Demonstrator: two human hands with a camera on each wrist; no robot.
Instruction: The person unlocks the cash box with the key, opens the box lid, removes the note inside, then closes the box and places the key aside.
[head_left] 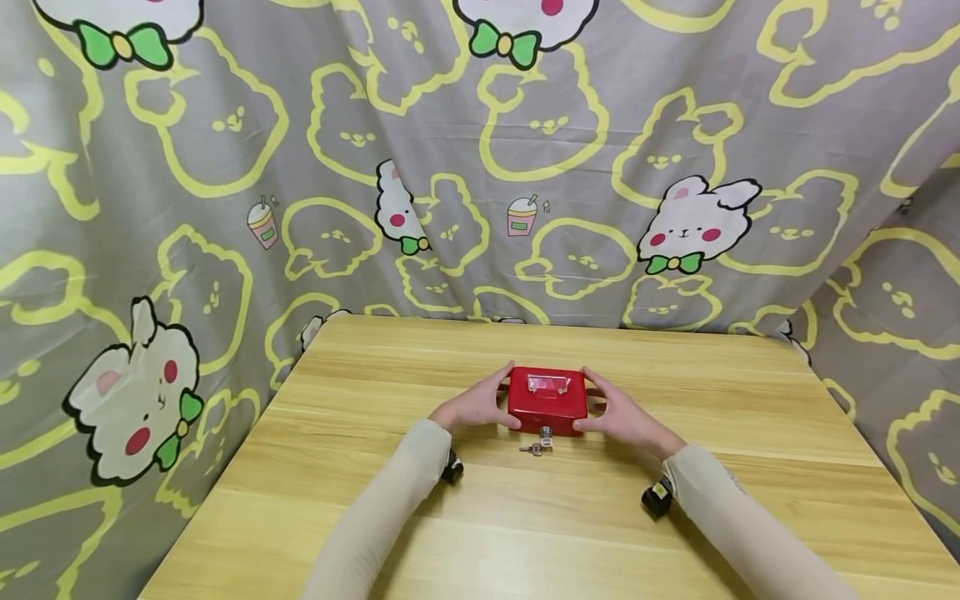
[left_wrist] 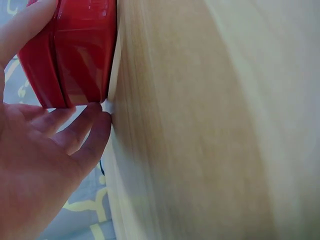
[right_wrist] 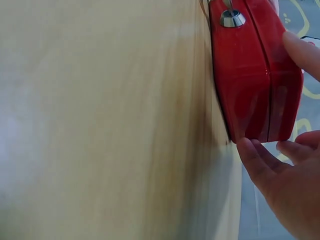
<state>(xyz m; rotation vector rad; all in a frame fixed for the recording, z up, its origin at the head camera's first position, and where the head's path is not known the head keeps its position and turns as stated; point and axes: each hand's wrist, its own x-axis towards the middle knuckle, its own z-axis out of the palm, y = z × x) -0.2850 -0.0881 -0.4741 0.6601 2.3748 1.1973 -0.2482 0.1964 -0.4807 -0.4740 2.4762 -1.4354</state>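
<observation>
A red metal cash box [head_left: 547, 408] with a lid handle [head_left: 548, 384] rests on the wooden table, its lid closed. My left hand [head_left: 480, 404] grips its left end, thumb by the front corner and fingers spread along the side. At the opposite end my right hand [head_left: 617, 412] holds the box in the same way. The right wrist view shows the silver lock [right_wrist: 233, 19] on the box's front with a key in it. From that lock hangs a small key ring with another key [head_left: 535, 449]. Inside the box is hidden.
The wooden table [head_left: 480, 533] extends around the box on all sides. Behind and beside it hangs a grey curtain [head_left: 450, 125] with yellow outlines and white rabbits. Black wrist cameras [head_left: 657, 497] sit under both forearms, close above the table.
</observation>
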